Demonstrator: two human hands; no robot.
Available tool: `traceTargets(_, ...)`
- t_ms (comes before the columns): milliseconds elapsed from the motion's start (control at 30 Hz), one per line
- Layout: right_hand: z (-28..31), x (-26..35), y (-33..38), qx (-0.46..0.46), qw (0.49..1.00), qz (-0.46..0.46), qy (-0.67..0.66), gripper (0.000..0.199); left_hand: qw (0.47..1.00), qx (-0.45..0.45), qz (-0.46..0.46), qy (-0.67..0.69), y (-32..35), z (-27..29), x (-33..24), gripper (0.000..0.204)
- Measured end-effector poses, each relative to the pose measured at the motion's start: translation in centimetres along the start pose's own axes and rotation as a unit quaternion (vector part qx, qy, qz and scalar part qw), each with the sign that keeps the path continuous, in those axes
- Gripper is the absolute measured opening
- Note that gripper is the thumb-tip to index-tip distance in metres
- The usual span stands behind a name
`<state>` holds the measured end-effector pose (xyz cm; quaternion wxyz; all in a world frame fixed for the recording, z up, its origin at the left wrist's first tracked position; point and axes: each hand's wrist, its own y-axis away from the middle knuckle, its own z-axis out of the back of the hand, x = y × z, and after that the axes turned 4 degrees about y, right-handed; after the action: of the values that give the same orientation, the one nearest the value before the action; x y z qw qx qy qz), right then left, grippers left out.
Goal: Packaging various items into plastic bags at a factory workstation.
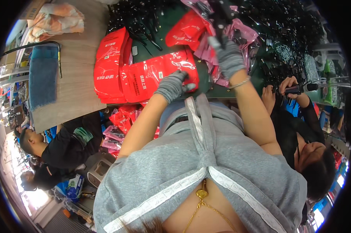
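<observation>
My left hand (pixel 171 86), in a grey knitted glove, rests on a flat red plastic bag (pixel 144 79) at the table's near edge. Its fingers curl in near the bag's right end. A thick stack of like red bags (pixel 110 64) lies just left of it. Farther out to the right, my right hand (pixel 228 58), gloved too, reaches over pink plastic bags (pixel 241 35). Its fingers close around the lower end of a dark elongated part (pixel 219 23), which is blurred. Another red bag (pixel 187 29) lies left of that hand.
Loose black parts (pixel 276 23) heap across the far and right table. A cardboard sheet (pixel 76 66) and blue cloth (pixel 43 77) lie left. At right, a co-worker's hands (pixel 290 87) hold a black tool. Another person (pixel 63 145) is at lower left, near more bags (pixel 125 118).
</observation>
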<state>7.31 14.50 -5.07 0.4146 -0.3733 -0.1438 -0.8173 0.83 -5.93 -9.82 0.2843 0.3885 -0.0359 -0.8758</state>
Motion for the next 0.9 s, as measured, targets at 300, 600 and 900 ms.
traceTargets(300, 6.2, -7.2, 6.1, 0.209, 0.956, -0.055, 0.197, 0.045, 0.973, -0.144, 0.137, -0.116, -4.8, -7.7, 4.5, 0.056)
traceTargets(600, 4.3, -7.6, 8.2, 0.25, 0.934, 0.008, 0.255, 0.043, 0.977, -0.189, 0.091, -0.025, -4.1, -8.3, 6.8, 0.035)
traceTargets(900, 2.8, -11.1, 8.6, 0.248, 0.968, -0.023, 0.021, 0.044, 0.982, -0.163, 0.084, 0.04, -0.8, -5.3, 4.2, 0.029)
